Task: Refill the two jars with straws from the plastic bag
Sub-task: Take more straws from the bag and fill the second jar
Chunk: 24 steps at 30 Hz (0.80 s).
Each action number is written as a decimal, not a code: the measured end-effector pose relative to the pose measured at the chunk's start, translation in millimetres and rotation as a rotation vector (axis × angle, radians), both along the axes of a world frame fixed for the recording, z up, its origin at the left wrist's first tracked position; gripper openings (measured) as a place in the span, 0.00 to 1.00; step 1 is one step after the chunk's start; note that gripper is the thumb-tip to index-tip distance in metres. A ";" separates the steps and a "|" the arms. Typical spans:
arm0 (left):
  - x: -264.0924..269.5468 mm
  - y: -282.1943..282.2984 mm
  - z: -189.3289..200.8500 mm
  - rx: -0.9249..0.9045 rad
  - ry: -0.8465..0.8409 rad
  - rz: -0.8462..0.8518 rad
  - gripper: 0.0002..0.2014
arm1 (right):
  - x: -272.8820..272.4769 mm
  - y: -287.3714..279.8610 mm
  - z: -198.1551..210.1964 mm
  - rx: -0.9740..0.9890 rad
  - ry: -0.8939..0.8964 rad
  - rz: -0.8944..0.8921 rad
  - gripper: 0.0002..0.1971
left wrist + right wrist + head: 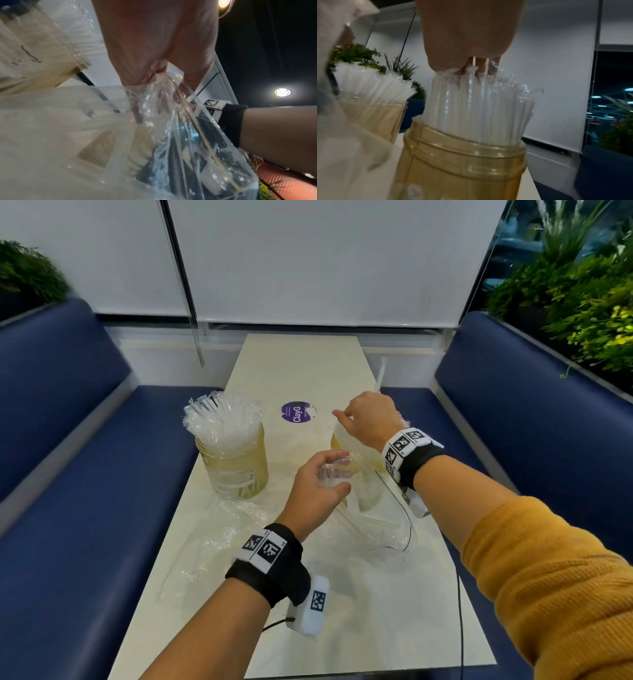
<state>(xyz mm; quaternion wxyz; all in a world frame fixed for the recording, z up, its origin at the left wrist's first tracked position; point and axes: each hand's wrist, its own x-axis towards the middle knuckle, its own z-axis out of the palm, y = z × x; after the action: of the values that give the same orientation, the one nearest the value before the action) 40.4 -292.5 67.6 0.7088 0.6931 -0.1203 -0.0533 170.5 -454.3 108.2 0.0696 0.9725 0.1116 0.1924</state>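
Two jars on counter [301, 364], both packed with wrapped straws. Left jar [236, 465] full, untouched. Left hand [317, 491], fingers curled, grips clear plastic bag [373, 529] near centre, bag looks almost empty. Right hand [371, 419] pinches straws [474, 102] atop right jar [460, 169], seating last few. Judgement: refill nearly finished; next, release straws, let them settle upright without tipping jar.

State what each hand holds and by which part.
The left hand grips the clear plastic bag by its crumpled upper part. The right hand pinches thin white wrapped straws by their top ends, above the amber plastic jar.
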 end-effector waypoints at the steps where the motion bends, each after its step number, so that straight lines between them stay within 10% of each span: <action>1: 0.1 -0.2 0.1 0.002 0.001 0.000 0.25 | -1.3 -1.1 0.8 0.022 0.007 -0.004 0.32; 7: 2.0 1.1 0.4 0.005 0.005 0.002 0.25 | 18.9 -16.1 37.2 0.361 -0.089 -0.033 0.26; 11: 2.7 4.2 2.5 0.010 0.007 -0.004 0.26 | 29.4 -28.1 45.4 0.352 0.181 -0.133 0.26; 24: 3.1 4.8 5.1 0.004 -0.021 -0.046 0.31 | -40.1 -18.2 6.7 0.237 0.002 0.055 0.22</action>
<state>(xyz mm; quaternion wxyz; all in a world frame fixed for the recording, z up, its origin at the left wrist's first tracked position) 43.5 -287.7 72.8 0.7047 0.6920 -0.1436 -0.0627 130.5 -472.5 115.0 -0.0511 0.9706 0.1151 0.2051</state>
